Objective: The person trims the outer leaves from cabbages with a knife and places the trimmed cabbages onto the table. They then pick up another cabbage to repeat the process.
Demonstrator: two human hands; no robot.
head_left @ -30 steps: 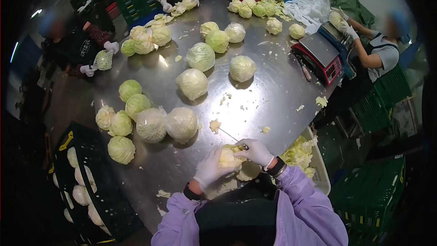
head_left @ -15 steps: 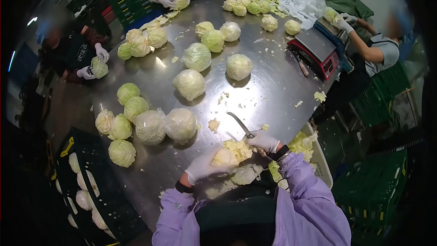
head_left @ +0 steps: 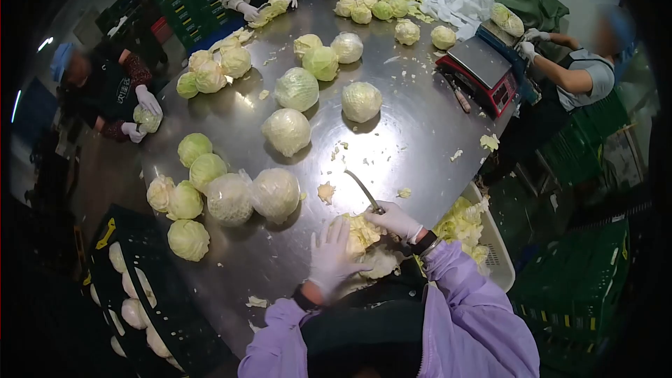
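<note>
At the steel table (head_left: 420, 147), left fingers (head_left: 339, 229) splay beside cabbage (head_left: 362, 234); right fingers (head_left: 382, 218) grip knife (head_left: 362, 187).

Curved knife (head_left: 366, 191), tip forward, pale yellow cabbage (head_left: 361, 232), partly hidden

Glossy metal table (head_left: 420, 126), metal knife blade (head_left: 362, 187), plastic crate (head_left: 570, 283)

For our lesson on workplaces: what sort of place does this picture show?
Probably a vegetable packing room: plastic-wrapped cabbages share a metal table with a red scale, and green crates stand nearby.
</note>
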